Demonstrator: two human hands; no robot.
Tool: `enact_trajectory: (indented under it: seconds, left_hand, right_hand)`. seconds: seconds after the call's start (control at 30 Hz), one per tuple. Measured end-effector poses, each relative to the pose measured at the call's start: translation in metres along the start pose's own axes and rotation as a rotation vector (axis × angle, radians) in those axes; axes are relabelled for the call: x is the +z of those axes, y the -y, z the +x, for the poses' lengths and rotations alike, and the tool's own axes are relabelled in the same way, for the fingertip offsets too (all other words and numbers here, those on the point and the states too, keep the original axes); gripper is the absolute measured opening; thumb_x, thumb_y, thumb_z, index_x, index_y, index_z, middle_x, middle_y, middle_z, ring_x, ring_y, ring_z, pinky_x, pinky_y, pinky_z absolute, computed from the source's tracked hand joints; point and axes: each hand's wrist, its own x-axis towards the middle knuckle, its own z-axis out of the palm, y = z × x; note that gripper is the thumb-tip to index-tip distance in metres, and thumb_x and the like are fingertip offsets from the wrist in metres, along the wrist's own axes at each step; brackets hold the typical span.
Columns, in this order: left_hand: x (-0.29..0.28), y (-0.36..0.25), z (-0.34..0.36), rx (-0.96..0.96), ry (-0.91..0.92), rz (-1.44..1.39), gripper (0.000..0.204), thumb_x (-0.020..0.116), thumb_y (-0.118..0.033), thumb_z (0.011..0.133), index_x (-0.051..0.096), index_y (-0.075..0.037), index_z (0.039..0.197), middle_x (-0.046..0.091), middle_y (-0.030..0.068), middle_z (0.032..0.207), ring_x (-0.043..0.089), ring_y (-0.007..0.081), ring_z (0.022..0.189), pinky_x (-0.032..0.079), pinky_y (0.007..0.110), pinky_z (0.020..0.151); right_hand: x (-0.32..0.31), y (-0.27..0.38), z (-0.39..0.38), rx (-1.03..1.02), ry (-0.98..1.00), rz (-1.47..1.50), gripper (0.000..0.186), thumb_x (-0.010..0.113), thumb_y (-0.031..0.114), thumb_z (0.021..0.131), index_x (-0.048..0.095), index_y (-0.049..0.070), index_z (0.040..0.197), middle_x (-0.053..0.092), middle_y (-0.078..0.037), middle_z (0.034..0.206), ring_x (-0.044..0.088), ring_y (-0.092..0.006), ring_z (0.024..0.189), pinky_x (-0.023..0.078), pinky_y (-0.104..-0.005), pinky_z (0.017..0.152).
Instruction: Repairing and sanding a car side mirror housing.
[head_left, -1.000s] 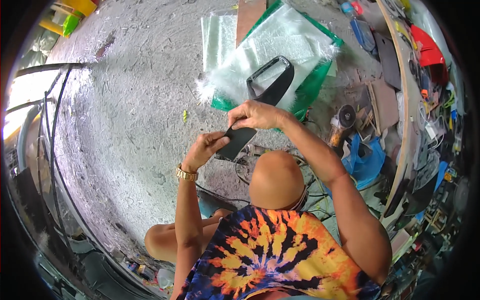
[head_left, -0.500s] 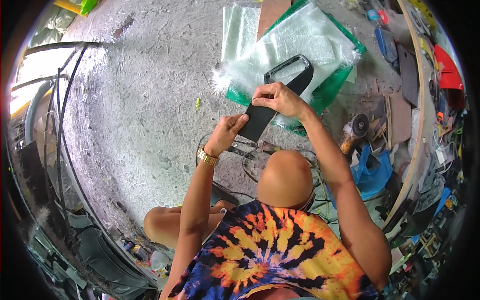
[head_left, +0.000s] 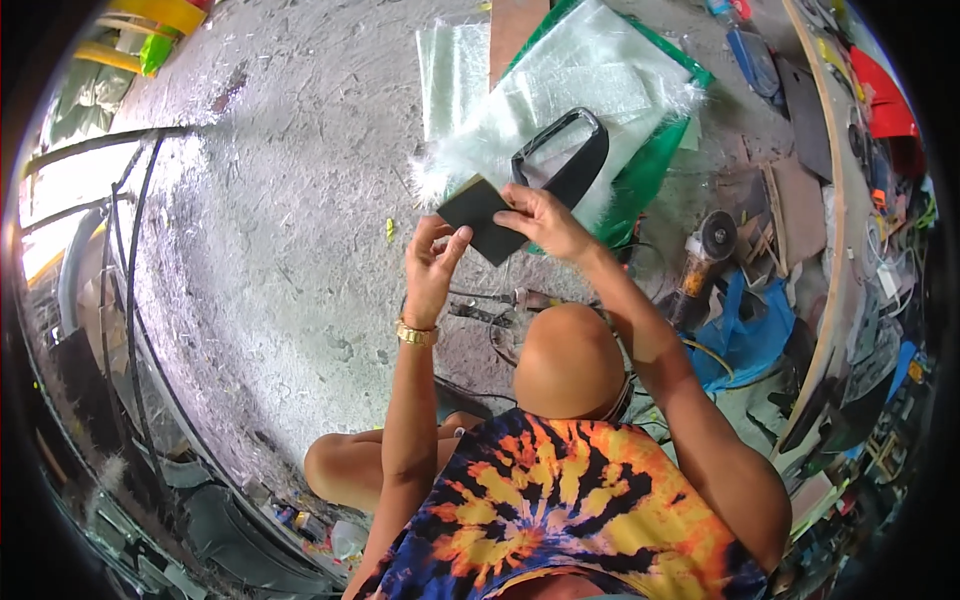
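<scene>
Between my two hands is a dark, folded piece of sandpaper [head_left: 474,210] with a pale yellowish edge along its top. My left hand [head_left: 432,265] pinches its left lower side between thumb and fingers. On the other side my right hand [head_left: 548,222] grips it with the thumb on top and the fingers at the edge; part of the sheet is hidden there. Just beyond the right hand, a glossy black looped frame part [head_left: 585,165] lies on white glass-fibre matting [head_left: 590,95].
Green sheeting [head_left: 648,180] lies under the matting, with a brown board [head_left: 512,40] behind. To the right are an angle grinder [head_left: 708,245], a blue plastic bag [head_left: 745,335] and a long wooden edge [head_left: 838,200] with clutter past it. Cables run near my knee. Black bars [head_left: 133,270] stand at left.
The sandpaper has been turned and folded into a smaller shape, shifting slightly left. My left hand has changed its grip, and my right hand has moved down off the black frame part's side.
</scene>
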Motion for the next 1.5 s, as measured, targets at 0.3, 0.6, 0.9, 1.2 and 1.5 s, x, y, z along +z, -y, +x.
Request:
enact_trajectory:
  seconds: [0.3,0.6,0.9,1.2,1.5]
  left_hand:
    - [-0.035,0.010,0.002,-0.281,0.221,0.156,0.018,0.054,-0.011,0.096,0.063,-0.002,0.108,0.064,0.0005,0.077,0.054,0.0056,0.057,0.046,0.023,0.052]
    - [-0.023,-0.008,-0.011,-0.308,0.285,-0.245,0.020,0.061,-0.018,0.094,0.061,-0.003,0.108,0.063,0.0009,0.071,0.055,0.0075,0.055,0.042,0.020,0.053]
    - [0.075,0.029,0.054,0.088,0.199,0.298,0.030,0.066,-0.023,0.090,0.060,0.001,0.107,0.067,0.0105,0.091,0.065,0.0188,0.083,0.050,0.030,0.072]
    - [0.142,0.080,0.128,-0.151,0.571,0.590,0.043,0.072,-0.028,0.081,0.060,0.002,0.110,0.068,0.0155,0.092,0.064,0.0279,0.089,0.049,0.031,0.081]
    - [0.016,0.008,0.073,-0.389,0.166,-0.779,0.034,0.053,-0.026,0.085,0.060,-0.004,0.110,0.064,0.0069,0.110,0.059,0.0204,0.102,0.044,0.035,0.094]
  right_hand:
    - [0.030,0.041,-0.012,-0.133,0.245,-1.178,0.054,0.068,0.030,0.081,0.053,0.007,0.127,0.064,-0.014,0.105,0.061,-0.0313,0.100,0.045,-0.0433,0.091]
    - [0.015,0.037,-0.021,0.097,0.160,-0.501,0.031,0.067,0.027,0.088,0.063,-0.002,0.097,0.065,-0.017,0.082,0.060,-0.0188,0.071,0.048,-0.0353,0.069]
    - [-0.040,0.034,-0.103,0.249,-0.243,-0.406,0.028,0.066,0.020,0.089,0.052,-0.001,0.076,0.042,-0.002,0.066,0.038,-0.0090,0.063,0.034,-0.0299,0.056]
    - [-0.050,0.022,-0.217,0.498,-0.503,0.010,0.014,0.058,0.017,0.093,0.057,0.003,0.091,0.064,-0.005,0.084,0.060,-0.0109,0.076,0.046,-0.0252,0.073]
    - [-0.077,0.060,-0.161,0.164,-0.549,0.257,0.016,0.054,0.017,0.096,0.057,0.004,0.105,0.068,-0.015,0.098,0.067,-0.0236,0.089,0.052,-0.0352,0.083]
